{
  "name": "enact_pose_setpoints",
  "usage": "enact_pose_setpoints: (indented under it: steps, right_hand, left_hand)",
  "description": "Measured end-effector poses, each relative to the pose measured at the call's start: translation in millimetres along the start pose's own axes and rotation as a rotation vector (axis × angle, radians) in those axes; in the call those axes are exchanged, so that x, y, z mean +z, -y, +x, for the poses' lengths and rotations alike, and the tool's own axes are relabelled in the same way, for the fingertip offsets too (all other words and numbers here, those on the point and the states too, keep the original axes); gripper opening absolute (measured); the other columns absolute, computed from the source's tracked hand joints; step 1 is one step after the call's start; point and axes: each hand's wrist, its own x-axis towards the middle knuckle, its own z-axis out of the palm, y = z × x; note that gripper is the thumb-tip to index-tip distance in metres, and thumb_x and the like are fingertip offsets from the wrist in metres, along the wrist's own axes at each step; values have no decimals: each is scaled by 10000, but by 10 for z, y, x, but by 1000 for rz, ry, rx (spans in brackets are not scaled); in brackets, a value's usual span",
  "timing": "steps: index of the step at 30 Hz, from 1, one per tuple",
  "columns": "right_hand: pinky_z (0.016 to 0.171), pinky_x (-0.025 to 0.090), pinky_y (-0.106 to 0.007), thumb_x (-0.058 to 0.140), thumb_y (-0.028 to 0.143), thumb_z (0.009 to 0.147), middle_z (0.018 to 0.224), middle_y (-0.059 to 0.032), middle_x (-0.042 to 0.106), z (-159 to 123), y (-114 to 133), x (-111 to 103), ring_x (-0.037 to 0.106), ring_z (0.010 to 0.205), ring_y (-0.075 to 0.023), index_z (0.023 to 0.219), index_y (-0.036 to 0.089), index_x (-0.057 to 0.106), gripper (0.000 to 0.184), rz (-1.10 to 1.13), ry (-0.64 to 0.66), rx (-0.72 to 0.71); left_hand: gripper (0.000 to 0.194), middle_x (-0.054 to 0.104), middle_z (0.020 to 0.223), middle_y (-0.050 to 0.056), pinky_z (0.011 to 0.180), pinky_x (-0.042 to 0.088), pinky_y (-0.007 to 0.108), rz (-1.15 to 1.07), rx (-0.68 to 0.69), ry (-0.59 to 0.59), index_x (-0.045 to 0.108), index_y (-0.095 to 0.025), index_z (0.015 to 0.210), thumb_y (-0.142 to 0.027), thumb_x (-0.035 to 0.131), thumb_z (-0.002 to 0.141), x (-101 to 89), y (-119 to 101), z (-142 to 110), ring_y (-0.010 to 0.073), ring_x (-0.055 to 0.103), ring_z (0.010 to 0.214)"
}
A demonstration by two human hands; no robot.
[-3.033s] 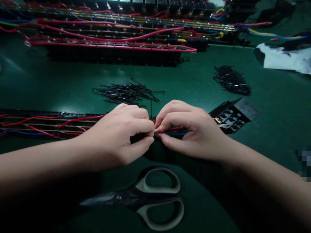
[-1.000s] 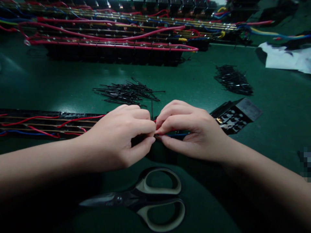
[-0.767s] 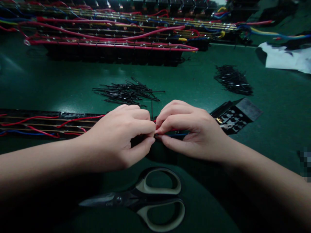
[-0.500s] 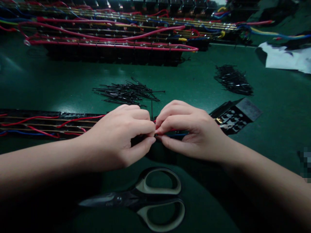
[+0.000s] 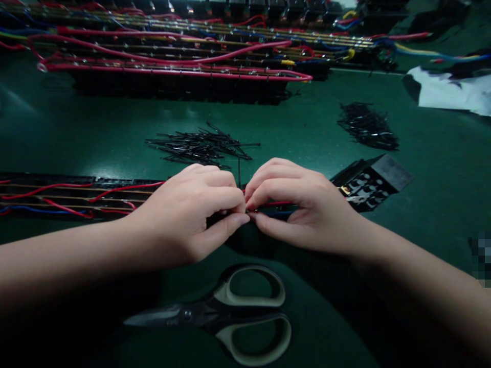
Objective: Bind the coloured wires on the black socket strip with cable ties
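Two bare hands are meeting over a long black strip (image 5: 72,197) carrying wires, which is stretching from left to right across a green work surface (image 5: 307,122). The left hand (image 5: 187,214) is curling its fingers and pinching, thumb toward forefinger, on a small dark piece (image 5: 248,211) toward the strip's near side. The right hand (image 5: 307,209) is pinching at the same piece from the right, its fingertips all but touching the left's. The piece is showing too little of itself to be identified. On the far side of the fingertips, a thin black strand (image 5: 239,171) is standing up between the hands. Red wires (image 5: 126,187) and a blue wire (image 5: 49,209) are lying along the strip to the left. Past the right hand, a black block (image 5: 364,186) with pale contacts is sitting at an angle. On the near side, scissors (image 5: 207,311) are lying with blades pointing left and handles right, touching neither hand. Beyond the hands, a pile of thin black ties (image 5: 199,144) is resting on the surface, a second pile (image 5: 368,127) lying farther right. At the far side, a large wired assembly (image 5: 180,72) is spanning much of the scene, while a white sheet (image 5: 448,91) is lying far right.
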Motion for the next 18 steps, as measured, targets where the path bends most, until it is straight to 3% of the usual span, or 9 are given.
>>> enact_pose_setpoints:
  steps: [7, 18]
  right_hand:
    - [861, 539, -309, 596, 50, 879, 917, -75, 747, 3, 38, -24, 670, 912, -169, 866, 135, 721, 151, 18, 13, 19]
    - [842, 534, -294, 668, 80, 869, 890, -59, 740, 6, 22, -16, 671, 887, -160, 847, 145, 725, 89, 26, 3, 23]
  left_hand:
    - [239, 645, 796, 11, 724, 390, 314, 28, 10, 18, 667, -190, 800, -214, 521, 988, -31, -4, 18, 175, 581, 759]
    - [250, 644, 801, 13, 698, 404, 310, 40, 32, 29, 660, -180, 796, -213, 513, 996, -44, 8, 32, 174, 587, 756]
